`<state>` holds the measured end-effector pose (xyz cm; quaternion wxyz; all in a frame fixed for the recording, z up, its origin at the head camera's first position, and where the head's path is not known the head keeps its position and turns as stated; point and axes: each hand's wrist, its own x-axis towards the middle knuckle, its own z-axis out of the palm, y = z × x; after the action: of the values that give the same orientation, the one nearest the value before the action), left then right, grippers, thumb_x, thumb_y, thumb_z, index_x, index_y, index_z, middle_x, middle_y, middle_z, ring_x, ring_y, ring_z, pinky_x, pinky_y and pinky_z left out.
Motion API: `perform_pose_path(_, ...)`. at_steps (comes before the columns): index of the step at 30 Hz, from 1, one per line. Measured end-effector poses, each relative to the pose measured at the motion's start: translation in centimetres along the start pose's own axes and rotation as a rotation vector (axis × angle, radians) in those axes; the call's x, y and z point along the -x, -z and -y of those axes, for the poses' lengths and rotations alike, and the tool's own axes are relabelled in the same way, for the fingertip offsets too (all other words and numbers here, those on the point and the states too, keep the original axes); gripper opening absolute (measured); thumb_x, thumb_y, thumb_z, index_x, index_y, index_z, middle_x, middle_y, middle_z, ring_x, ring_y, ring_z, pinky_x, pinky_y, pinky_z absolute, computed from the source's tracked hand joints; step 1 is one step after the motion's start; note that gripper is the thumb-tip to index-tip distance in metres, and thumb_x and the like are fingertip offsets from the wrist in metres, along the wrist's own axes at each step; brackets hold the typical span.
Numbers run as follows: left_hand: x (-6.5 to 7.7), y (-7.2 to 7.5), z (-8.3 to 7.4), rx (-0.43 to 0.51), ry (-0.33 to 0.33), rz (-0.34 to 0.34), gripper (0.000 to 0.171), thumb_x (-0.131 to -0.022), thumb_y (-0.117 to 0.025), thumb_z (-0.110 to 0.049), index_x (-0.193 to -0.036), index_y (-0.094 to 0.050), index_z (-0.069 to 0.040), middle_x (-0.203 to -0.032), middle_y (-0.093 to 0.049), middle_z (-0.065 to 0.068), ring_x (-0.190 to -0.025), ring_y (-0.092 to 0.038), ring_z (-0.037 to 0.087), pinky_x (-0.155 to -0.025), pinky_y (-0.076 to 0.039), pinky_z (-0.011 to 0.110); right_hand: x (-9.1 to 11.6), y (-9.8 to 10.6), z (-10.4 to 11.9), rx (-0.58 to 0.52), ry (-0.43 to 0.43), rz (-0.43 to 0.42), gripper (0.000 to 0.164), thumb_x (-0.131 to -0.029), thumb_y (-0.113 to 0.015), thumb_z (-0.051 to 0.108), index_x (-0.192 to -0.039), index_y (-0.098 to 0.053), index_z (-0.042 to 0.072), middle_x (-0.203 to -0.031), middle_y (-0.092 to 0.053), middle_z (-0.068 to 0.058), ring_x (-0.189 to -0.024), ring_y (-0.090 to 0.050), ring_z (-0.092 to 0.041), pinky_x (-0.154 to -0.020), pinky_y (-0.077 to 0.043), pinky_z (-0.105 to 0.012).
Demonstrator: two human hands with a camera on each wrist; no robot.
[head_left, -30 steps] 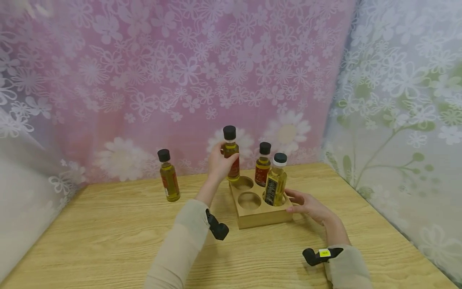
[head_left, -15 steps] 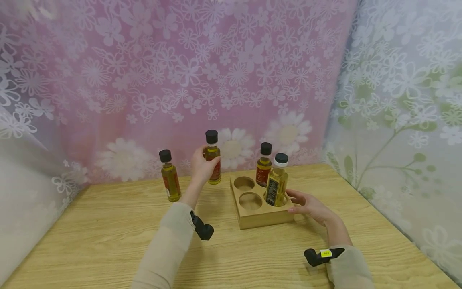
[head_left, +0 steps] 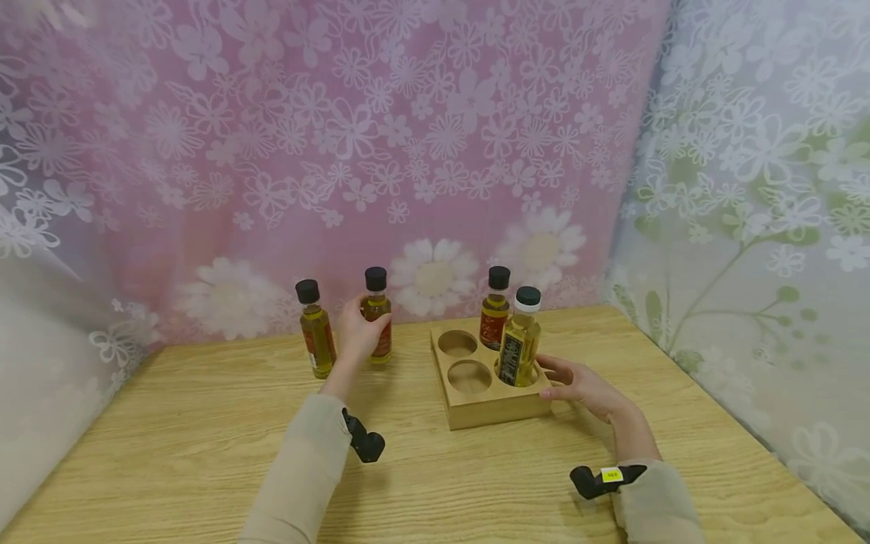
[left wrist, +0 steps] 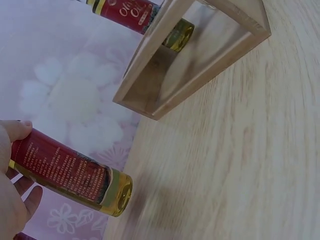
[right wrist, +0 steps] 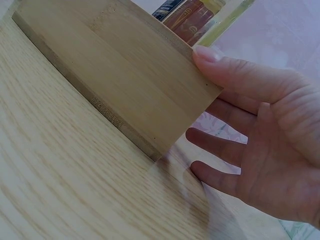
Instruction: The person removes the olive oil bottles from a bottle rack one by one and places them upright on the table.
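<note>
My left hand (head_left: 355, 332) holds an olive oil bottle (head_left: 384, 344) upright around its red label, left of the wooden bottle rack (head_left: 499, 412). In the left wrist view the bottle's base (left wrist: 124, 195) is close over the table. My right hand (head_left: 586, 389) holds the rack's front right corner, thumb (right wrist: 207, 54) on the top edge and some fingers spread behind. Two round holes (head_left: 469, 376) on the rack's left side hold nothing. A red-label bottle (head_left: 493, 323) stands at its back right, and a clear bottle with a black label (head_left: 519, 351) fills the front right hole.
Another oil bottle (head_left: 317, 341) with a black cap stands on the wooden table (head_left: 204, 446), just left of my left hand. A pink flowered curtain (head_left: 326, 151) hangs behind the table, and a pale one (head_left: 761, 264) along its right side.
My left hand has carried the olive oil bottle from above the rack's back left hole leftward and down toward the table. The right hand and the rack stay put.
</note>
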<state>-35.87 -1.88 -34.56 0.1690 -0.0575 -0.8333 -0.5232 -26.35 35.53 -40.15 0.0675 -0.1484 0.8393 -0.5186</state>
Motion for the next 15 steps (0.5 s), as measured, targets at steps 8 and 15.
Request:
perform_pose_path(8, 0.11, -0.04, 0.67, -0.036, 0.007, 0.002, 0.051, -0.085, -0.069, -0.022, -0.128, -0.048, -0.004, -0.120, -0.053, 0.016, -0.109, -0.052, 0.032, -0.092, -0.042, 0.048, 0.03, -0.02, 0.06, -0.009, -0.005, 0.002, 0.079, -0.085, -0.068, 0.019, -0.145, -0.022, -0.004, -0.147, -0.020, -0.028, -0.130, -0.023, -0.050, -0.100, -0.025, -0.062)
perform_pose_path(15, 0.20, -0.24, 1.04, -0.060, 0.015, 0.000, 0.051, -0.085, -0.069, -0.023, -0.128, -0.048, -0.004, -0.120, -0.052, 0.016, -0.111, -0.051, 0.032, -0.094, -0.041, 0.048, 0.07, 0.00, 0.02, -0.003, -0.002, -0.002, 0.078, -0.085, -0.068, 0.018, -0.145, -0.023, -0.004, -0.147, -0.021, -0.028, -0.130, -0.023, -0.050, -0.100, -0.025, -0.061)
